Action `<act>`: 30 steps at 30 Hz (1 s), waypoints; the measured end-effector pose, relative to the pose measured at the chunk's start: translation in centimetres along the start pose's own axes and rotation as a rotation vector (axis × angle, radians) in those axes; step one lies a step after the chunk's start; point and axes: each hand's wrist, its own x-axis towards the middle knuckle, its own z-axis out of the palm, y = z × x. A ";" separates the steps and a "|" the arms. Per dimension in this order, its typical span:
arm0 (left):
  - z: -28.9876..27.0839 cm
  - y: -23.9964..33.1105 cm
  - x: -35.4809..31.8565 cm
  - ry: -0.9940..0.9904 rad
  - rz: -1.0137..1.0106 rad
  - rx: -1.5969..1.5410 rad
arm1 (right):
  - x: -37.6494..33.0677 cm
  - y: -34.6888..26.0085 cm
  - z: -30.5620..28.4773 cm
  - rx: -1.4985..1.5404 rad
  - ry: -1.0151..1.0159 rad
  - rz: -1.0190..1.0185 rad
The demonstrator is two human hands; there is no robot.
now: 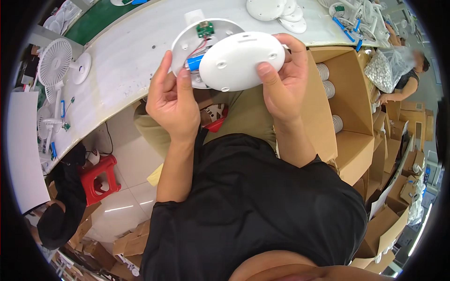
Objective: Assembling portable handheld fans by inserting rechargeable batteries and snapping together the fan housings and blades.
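My left hand [174,105] grips the near-left rim of a round white fan base shell [186,38], its thumb beside a blue cylindrical battery [194,62]. Inside the shell sit a small green circuit board [205,29] and thin red wires [202,46]. My right hand [287,84] pinches a white oval-looking base cover [241,63], thumb on its face and fingers behind the edge. The cover is tilted and overlaps the right part of the shell, hiding that part of the inside. Whether the two parts touch I cannot tell.
More white round covers [267,8] lie at the table's far right. White fans [56,61] stand at the left. Fan parts with blue batteries [344,29] lie farther right. An open cardboard box [347,89] borders my right arm. A red stool [99,177] and co-workers are nearby.
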 end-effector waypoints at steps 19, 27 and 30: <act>-0.9 0.4 -1.9 -0.153 0.021 -0.016 | -0.8 1.5 4.0 -0.140 0.142 -0.007; -2.0 1.7 -2.2 -0.107 -0.235 -0.132 | -0.6 0.6 4.5 -0.126 0.044 0.072; -2.4 2.0 -1.7 -0.094 -0.270 -0.182 | -0.4 0.3 3.9 -0.196 -0.052 0.059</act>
